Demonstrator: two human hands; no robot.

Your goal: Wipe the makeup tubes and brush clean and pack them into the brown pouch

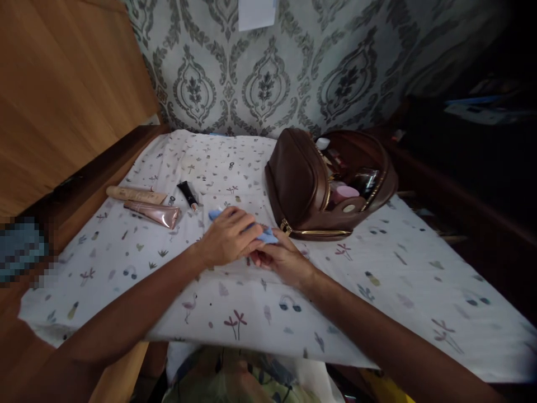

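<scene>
My left hand [229, 235] lies curled over a light blue object [268, 237] on the white patterned cloth [377, 268], and its fingers cover most of it. My right hand [282, 260] meets it from the right and pinches the same blue object at its near end. A blue tip pokes out beyond the left hand's knuckles. An open brown zip pouch [300, 187] stands just right of the hands, with cosmetics inside.
Left of the hands lie a rose-gold tube [153, 214], a beige tube [135, 194] and a small black tube [188, 194]. A wooden panel [62, 84] rises at the left. Patterned wallpaper [268, 73] lies behind. The right side is dark.
</scene>
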